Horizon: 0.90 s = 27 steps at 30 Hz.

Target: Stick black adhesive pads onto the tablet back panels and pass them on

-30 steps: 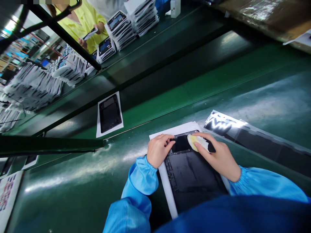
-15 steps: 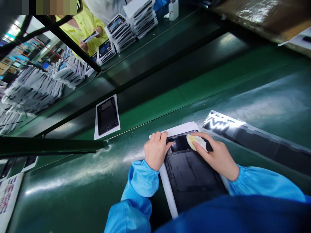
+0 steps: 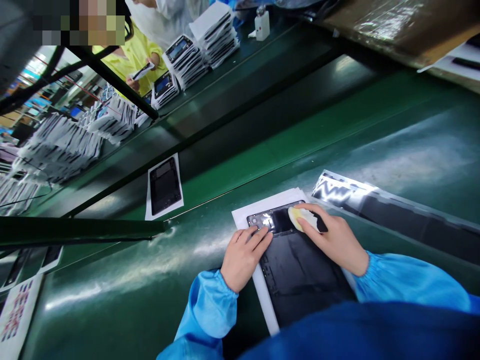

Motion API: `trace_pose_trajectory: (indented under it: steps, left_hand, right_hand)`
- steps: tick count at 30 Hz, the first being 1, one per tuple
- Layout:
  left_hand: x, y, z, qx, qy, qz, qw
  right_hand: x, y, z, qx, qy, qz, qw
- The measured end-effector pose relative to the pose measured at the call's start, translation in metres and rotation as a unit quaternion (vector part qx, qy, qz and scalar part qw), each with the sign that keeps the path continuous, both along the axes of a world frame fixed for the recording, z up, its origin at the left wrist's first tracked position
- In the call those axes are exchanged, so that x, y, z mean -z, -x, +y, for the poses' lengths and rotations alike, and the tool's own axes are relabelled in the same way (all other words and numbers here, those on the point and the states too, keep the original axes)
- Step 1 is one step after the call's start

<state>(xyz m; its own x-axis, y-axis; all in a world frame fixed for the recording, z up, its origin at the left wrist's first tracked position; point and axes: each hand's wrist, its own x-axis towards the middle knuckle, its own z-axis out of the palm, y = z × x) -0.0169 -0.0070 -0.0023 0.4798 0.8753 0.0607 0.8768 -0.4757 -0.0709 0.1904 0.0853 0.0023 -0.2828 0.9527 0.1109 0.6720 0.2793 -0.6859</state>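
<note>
Left hand (image 3: 243,252) lower now on black panel (image 3: 296,270), fingers flat; right hand (image 3: 335,240), fingers tight on yellow cloth (image 3: 300,218).

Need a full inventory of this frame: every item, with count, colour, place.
black panel: 1, black, on the white sheet, under both hands
white sheet: 1, white, on the green bench
cloth: 1, pale yellow, on the panel's far end
second panel: 1, black, on its own white sheet, further left
glossy strip: 1, black, right of the black panel
panel stacks: several, white-sleeved, on the far bench
bottle: 1, white, far bench
co-worker: 1, yellow top, far side, holding a device
left hand: blue sleeve, fingers flat on the panel's left edge
right hand: blue sleeve, holding the cloth on the panel
</note>
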Motion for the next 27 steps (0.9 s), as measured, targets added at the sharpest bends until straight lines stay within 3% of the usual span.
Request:
trace_pose_trajectory:
  steps: [9,16,21,27]
  left_hand:
    - [0.007,0.001,-0.003,-0.005,-0.050,0.003,0.999]
    - [0.008,0.003,-0.004,0.002,-0.071,0.013,0.997]
    - [0.009,0.004,-0.004,0.003,-0.065,0.012,0.998]
    - [0.008,0.001,0.000,0.003,-0.073,-0.004,0.997]
  right_hand:
    - [0.004,0.044,-0.011,-0.086,-0.067,-0.056,0.992]
    - [0.003,0.004,0.002,0.005,-0.055,-0.099,0.993]
    - [0.001,0.009,0.002,-0.020,-0.037,-0.088,0.995]
    - [-0.001,0.002,0.006,0.001,-0.020,-0.060,0.998]
